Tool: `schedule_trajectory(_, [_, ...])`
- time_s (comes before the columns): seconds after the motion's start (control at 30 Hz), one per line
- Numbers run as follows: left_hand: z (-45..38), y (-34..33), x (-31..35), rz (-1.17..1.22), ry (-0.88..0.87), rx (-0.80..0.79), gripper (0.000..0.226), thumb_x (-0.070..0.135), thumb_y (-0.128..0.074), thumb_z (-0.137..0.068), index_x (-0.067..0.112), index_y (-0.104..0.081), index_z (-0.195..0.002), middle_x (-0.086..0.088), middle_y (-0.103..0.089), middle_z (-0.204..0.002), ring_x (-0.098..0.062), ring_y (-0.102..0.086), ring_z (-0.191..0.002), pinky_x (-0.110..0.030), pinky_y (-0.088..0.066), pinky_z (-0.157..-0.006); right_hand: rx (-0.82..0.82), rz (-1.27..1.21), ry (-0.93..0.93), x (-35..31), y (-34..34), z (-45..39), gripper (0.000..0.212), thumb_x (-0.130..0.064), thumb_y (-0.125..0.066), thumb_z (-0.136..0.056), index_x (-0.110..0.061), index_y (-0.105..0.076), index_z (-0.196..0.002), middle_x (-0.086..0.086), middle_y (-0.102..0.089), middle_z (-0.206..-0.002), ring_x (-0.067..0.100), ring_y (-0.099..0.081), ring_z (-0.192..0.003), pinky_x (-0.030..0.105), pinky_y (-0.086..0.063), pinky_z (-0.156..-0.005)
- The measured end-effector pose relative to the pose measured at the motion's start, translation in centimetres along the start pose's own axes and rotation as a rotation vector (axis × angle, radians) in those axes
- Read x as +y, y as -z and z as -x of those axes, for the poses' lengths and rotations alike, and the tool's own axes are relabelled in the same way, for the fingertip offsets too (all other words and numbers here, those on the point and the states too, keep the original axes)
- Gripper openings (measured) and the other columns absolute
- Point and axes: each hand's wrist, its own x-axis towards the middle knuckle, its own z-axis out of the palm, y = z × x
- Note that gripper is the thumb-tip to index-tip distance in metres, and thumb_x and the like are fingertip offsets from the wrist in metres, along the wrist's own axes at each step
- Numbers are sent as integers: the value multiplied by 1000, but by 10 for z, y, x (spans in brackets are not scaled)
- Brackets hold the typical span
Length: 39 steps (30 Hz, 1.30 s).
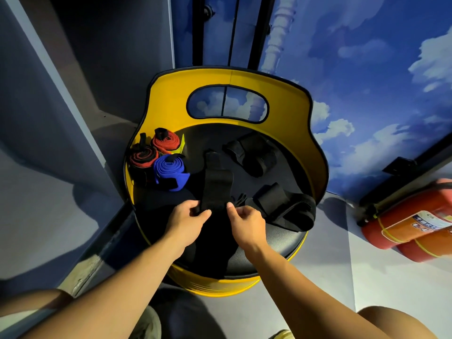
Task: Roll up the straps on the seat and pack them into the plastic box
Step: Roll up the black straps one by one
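Cloud-painted blue wall; pale floor; red extinguishers.

The near end of the black strap is covered by the fingers of the left hand and right hand, and against the black cushion of the seat its outline is hard to trace. The fire extinguisher is cut off by the right picture edge, and its label print is too blurred to read. The rolled red-and-black strap at the seat's left edge is partly hidden behind the blue roll.
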Motion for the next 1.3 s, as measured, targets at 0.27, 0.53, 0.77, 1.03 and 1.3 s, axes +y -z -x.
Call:
schedule_trajectory(0.27, [17, 6, -5, -121, 13, 20, 25, 49, -74, -82, 24, -72, -82, 0, -74, -82, -22, -71, -83, -45, -61, -83, -79, 100, 78, 7, 18, 26, 29, -40, -66, -94, -13, -72, -103, 2, -76, -98, 16, -70, -96, 25, -51, -82])
schedule_trajectory(0.53, [11, 1, 8, -178, 2, 154, 42, 58, -74, -81, 17, -67, -79, 1, -67, -77, -18, -64, -76, -30, -48, -63, 33, 156, 80, -2, 8, 15, 38, -51, -61, -95, -14, -71, -95, 4, -74, -90, 24, -66, -93, 32, -45, -74])
schedule_trajectory(0.77, [-5, -7, 13, -48, -27, 196, 32, 50, -75, -83, 23, -63, -95, 7, -63, -97, -16, -61, -94, -29, -46, -77, 134, 19, 49, -11, -1, 3, 31, -49, -65, -92, -19, -70, -91, -6, -70, -80, 12, -63, -77, 23, -40, -66])
schedule_trajectory(1.03, [-1, -5, 7, -7, 13, 79, 18, 28, -72, -85, 34, -66, -101, 7, -71, -99, -16, -68, -93, -38, -57, -87, -36, 8, 151, -2, 0, 9, 25, -19, -67, -90, -17, -71, -115, -4, -76, -104, 7, -70, -98, 17, -50, -86])
schedule_trajectory(1.3, [21, 4, -2, 57, 3, -60, 22, 9, -74, -89, 31, -70, -86, 7, -75, -92, -15, -71, -93, -42, -58, -93, -82, 97, 177, -2, 17, 29, 26, -21, -67, -94, -14, -72, -118, -1, -76, -107, 8, -69, -101, 7, -44, -80])
